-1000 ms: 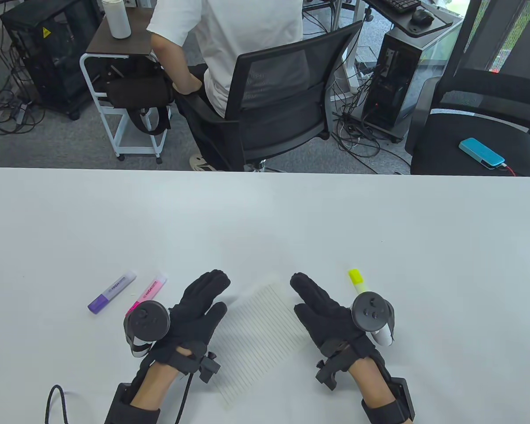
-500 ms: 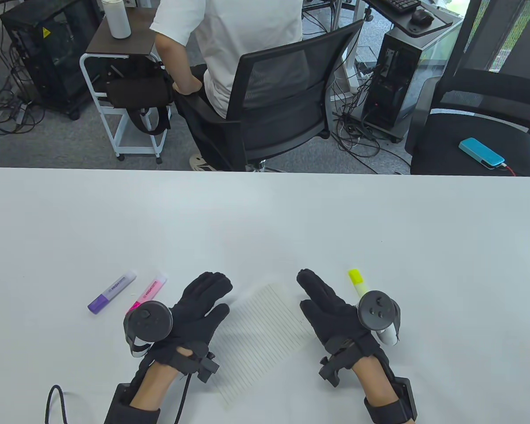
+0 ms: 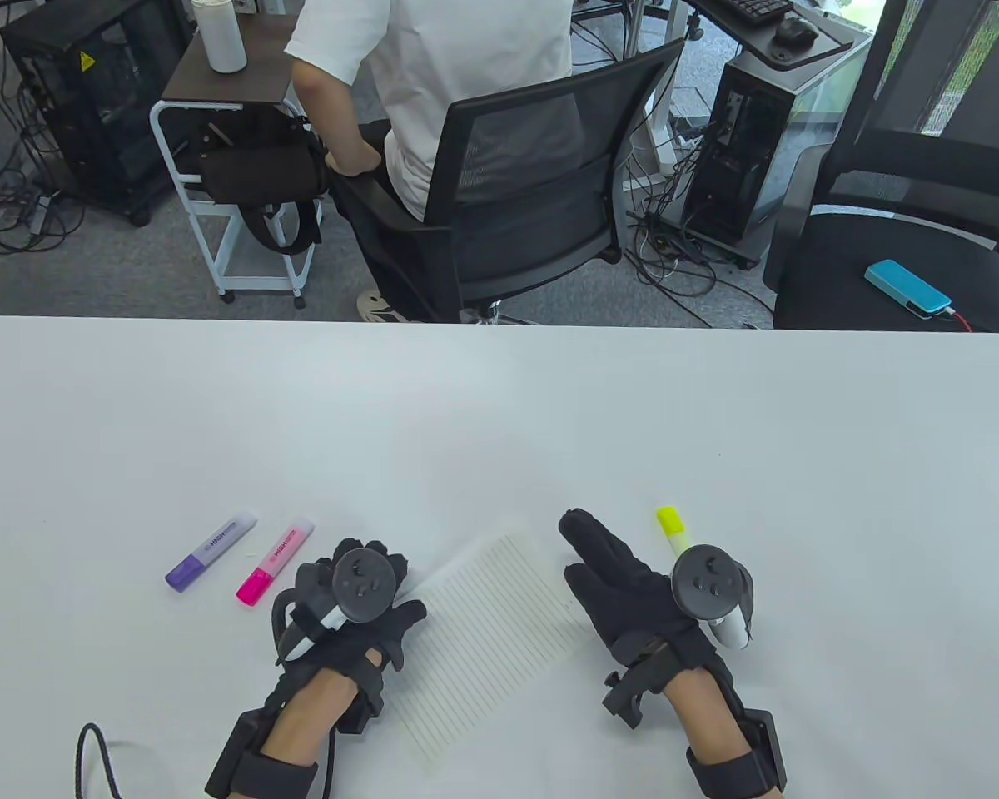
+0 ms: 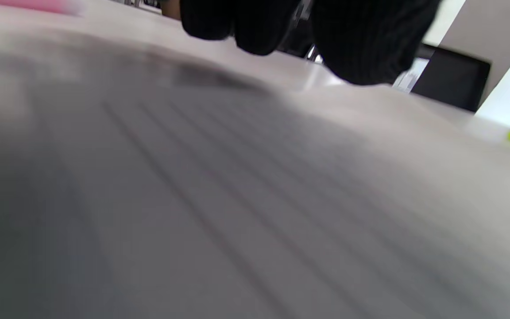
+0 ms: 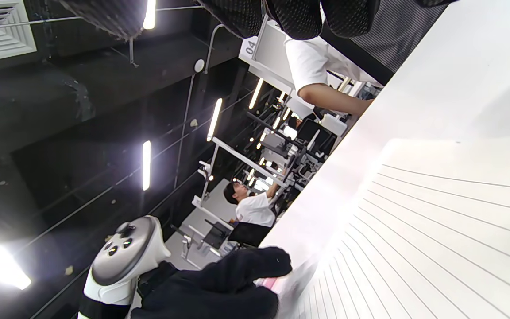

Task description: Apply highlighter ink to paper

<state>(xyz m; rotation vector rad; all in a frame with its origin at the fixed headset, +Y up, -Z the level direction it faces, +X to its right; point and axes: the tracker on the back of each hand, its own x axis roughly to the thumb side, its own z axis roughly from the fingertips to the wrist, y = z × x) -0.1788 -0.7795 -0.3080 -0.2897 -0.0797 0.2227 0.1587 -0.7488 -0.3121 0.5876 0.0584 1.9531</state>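
White table [image 3: 499,399], lined paper [image 3: 491,632] between both hands' fingers, yellow highlighter [image 3: 671,530] beside right hand [image 3: 633,599]

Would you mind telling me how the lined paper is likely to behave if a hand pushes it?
The paper is one thin loose sheet, so probably floppy and light. Lying flat on the smooth table, it would likely slide or buckle unless pinned.

The purple highlighter [image 3: 211,550] and the pink highlighter [image 3: 275,562] each carry a dark word along the barrel that seems to begin "HIGH"; the rest is too small to make out. A yellow warning triangle sticker [image 3: 87,61] sits on the black computer case at the far left. In the right wrist view, a white panel [image 5: 255,46] bears the number "04".
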